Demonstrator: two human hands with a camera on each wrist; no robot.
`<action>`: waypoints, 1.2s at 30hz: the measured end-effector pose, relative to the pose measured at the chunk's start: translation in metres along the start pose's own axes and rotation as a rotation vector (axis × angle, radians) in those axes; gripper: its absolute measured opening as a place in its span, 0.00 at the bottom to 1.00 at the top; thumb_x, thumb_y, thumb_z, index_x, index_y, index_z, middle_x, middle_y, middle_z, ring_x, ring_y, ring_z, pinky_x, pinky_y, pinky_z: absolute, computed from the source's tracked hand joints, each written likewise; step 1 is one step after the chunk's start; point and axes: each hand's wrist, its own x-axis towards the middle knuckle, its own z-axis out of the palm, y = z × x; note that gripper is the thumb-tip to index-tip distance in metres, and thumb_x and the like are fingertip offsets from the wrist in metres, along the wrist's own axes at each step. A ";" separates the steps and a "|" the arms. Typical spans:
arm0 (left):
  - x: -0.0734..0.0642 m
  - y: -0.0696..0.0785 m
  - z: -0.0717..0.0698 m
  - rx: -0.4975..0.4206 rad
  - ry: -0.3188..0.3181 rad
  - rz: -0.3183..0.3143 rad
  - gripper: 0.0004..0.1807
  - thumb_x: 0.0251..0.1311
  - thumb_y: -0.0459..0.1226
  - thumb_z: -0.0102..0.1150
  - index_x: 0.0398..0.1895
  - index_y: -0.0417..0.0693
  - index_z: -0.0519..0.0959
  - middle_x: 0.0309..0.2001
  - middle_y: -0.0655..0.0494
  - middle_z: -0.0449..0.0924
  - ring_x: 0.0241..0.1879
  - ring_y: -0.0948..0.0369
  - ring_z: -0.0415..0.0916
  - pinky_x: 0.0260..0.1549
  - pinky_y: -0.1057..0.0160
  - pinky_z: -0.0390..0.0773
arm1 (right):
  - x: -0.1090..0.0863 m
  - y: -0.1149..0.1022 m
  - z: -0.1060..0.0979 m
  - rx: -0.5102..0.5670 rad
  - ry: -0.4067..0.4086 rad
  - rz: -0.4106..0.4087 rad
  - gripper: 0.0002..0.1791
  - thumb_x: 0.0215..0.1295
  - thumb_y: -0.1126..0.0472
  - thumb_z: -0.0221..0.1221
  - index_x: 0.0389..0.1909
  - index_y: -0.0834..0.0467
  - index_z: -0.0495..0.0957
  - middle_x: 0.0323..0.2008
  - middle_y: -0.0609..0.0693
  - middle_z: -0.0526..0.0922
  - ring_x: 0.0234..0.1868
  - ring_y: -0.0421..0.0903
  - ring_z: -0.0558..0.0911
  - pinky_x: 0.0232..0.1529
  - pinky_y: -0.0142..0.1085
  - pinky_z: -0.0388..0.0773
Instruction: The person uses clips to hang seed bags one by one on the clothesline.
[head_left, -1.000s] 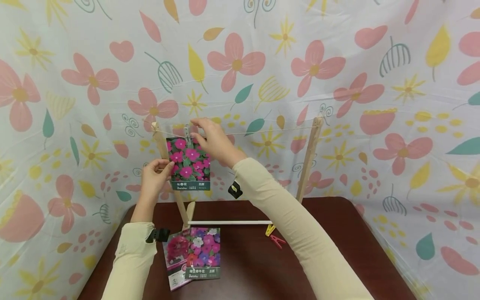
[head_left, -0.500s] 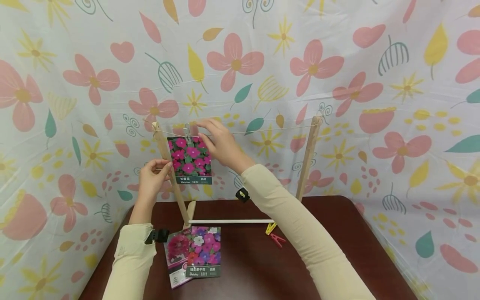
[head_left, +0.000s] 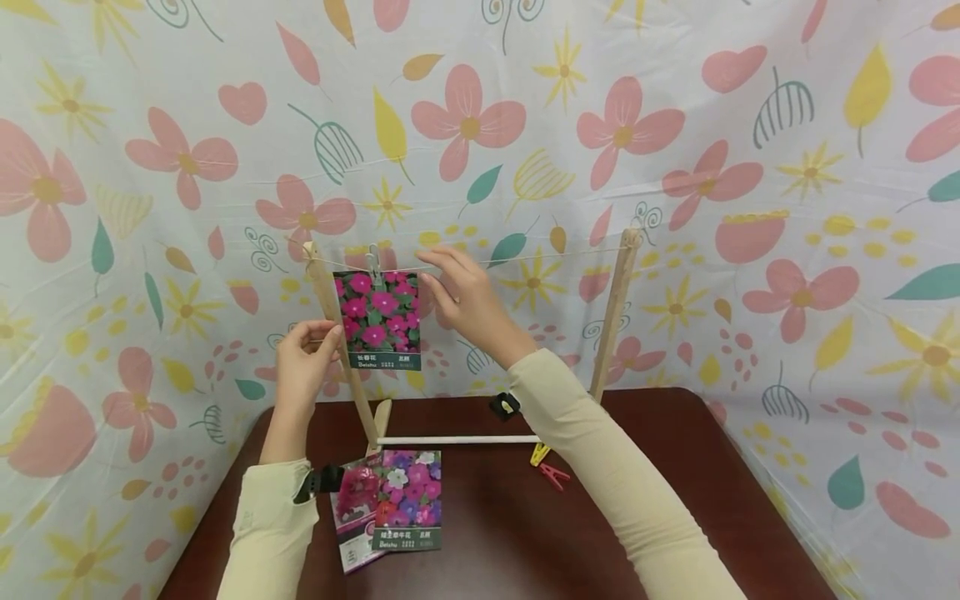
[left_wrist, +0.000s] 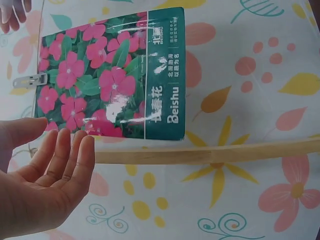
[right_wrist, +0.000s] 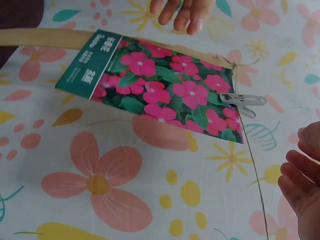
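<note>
A seed packet with pink flowers [head_left: 381,321] hangs from a thin string [head_left: 547,257], near the left wooden post [head_left: 351,375]. A grey metal clip [right_wrist: 242,99] grips its top edge at the string. My left hand [head_left: 300,367] is beside the packet's left edge, over the post. In the left wrist view that hand's fingers [left_wrist: 62,160] are loosely bent, with nothing between them and the thumb. My right hand [head_left: 476,308] hovers to the right of the packet near the string, its fingers apart and holding nothing.
Two more packets, one with mixed flowers [head_left: 408,500] overlapping a pink-flowered one [head_left: 352,525], lie on the dark table [head_left: 510,533]. A yellow clothespin [head_left: 538,454] and a red clothespin [head_left: 553,477] lie near the white crossbar [head_left: 457,440]. A right wooden post [head_left: 615,317] holds the string's other end.
My right hand has moved rightward, away from the clip. My left hand has come off the packet's edge, shifting slightly left. The packet now hangs from the clip alone, a little higher at its bottom.
</note>
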 end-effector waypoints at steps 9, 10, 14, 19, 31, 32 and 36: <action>-0.014 0.002 0.003 -0.007 0.034 0.036 0.17 0.65 0.39 0.59 0.48 0.33 0.77 0.41 0.43 0.78 0.33 0.68 0.76 0.33 0.75 0.78 | -0.019 -0.002 -0.009 -0.010 0.059 -0.032 0.16 0.67 0.69 0.57 0.55 0.66 0.75 0.52 0.58 0.77 0.57 0.52 0.74 0.60 0.36 0.69; -0.016 0.002 0.003 -0.009 0.040 0.046 0.17 0.65 0.39 0.59 0.47 0.33 0.77 0.40 0.44 0.79 0.32 0.68 0.75 0.33 0.74 0.78 | -0.022 -0.002 -0.011 -0.009 0.059 -0.028 0.16 0.68 0.68 0.56 0.55 0.66 0.75 0.52 0.58 0.77 0.57 0.52 0.74 0.60 0.36 0.69; -0.024 0.001 0.005 -0.009 0.079 0.084 0.16 0.65 0.40 0.59 0.45 0.34 0.78 0.36 0.54 0.78 0.33 0.63 0.76 0.34 0.73 0.78 | -0.034 -0.003 -0.015 -0.015 0.074 -0.004 0.16 0.68 0.68 0.56 0.55 0.66 0.76 0.52 0.58 0.78 0.57 0.52 0.74 0.60 0.38 0.69; -0.035 -0.002 0.009 0.016 0.142 0.125 0.14 0.65 0.38 0.59 0.43 0.34 0.79 0.34 0.54 0.80 0.32 0.68 0.76 0.34 0.75 0.74 | -0.051 -0.001 -0.016 -0.018 0.112 0.019 0.16 0.66 0.70 0.57 0.54 0.66 0.76 0.51 0.61 0.78 0.56 0.53 0.75 0.59 0.39 0.70; -0.059 -0.026 0.020 0.079 0.201 0.156 0.10 0.64 0.34 0.60 0.43 0.34 0.80 0.36 0.41 0.82 0.32 0.75 0.73 0.33 0.79 0.72 | -0.105 0.007 -0.029 -0.044 0.173 0.098 0.18 0.63 0.71 0.60 0.55 0.65 0.76 0.52 0.61 0.78 0.56 0.55 0.76 0.55 0.42 0.73; -0.061 -0.027 0.020 0.093 0.204 0.152 0.10 0.64 0.34 0.59 0.43 0.34 0.80 0.36 0.42 0.82 0.32 0.76 0.73 0.33 0.79 0.72 | -0.110 0.009 -0.030 -0.052 0.172 0.110 0.18 0.63 0.71 0.60 0.55 0.65 0.76 0.52 0.61 0.78 0.56 0.55 0.76 0.56 0.42 0.73; -0.068 -0.033 0.022 0.145 0.215 0.127 0.10 0.64 0.36 0.60 0.42 0.36 0.80 0.36 0.43 0.83 0.32 0.77 0.72 0.33 0.79 0.71 | -0.129 0.017 -0.037 -0.079 0.162 0.158 0.18 0.63 0.70 0.60 0.55 0.63 0.77 0.52 0.58 0.78 0.57 0.52 0.75 0.56 0.42 0.73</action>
